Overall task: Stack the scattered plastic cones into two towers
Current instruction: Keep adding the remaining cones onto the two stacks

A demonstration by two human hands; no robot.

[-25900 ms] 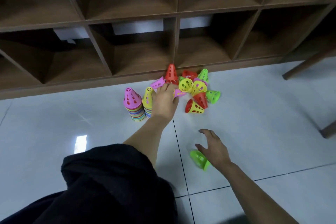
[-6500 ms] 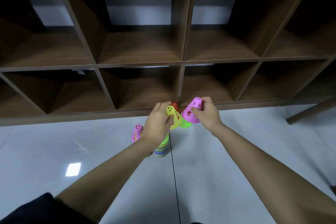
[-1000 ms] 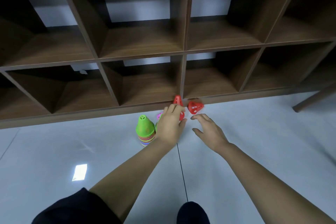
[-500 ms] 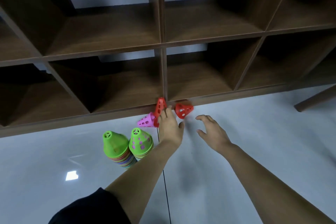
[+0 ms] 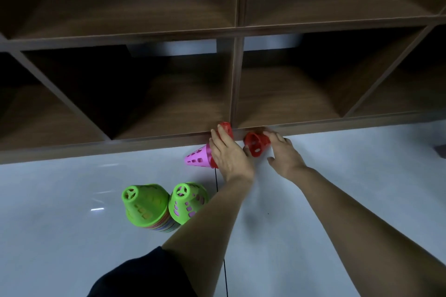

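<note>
Two green-topped stacks, the left tower (image 5: 144,210) and right tower (image 5: 187,204), stand side by side on the floor (image 5: 72,188), so most of the stacking looks done. Three cones wait by the shelf (image 5: 169,138) base: a pink cone (image 5: 198,159) on its side, an upright red cone (image 5: 226,128) and a tipped red cone (image 5: 256,144). The left hand (image 5: 230,154) lies over the upright red cone, fingers (image 5: 218,139) together along it, grip unclear, while the right hand (image 5: 283,153) touches the tipped red cone with spread fingertips, thumb off it.

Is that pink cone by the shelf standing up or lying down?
Lying on its side: the pink cone rests on the floor, narrow tip pointing left.
</note>
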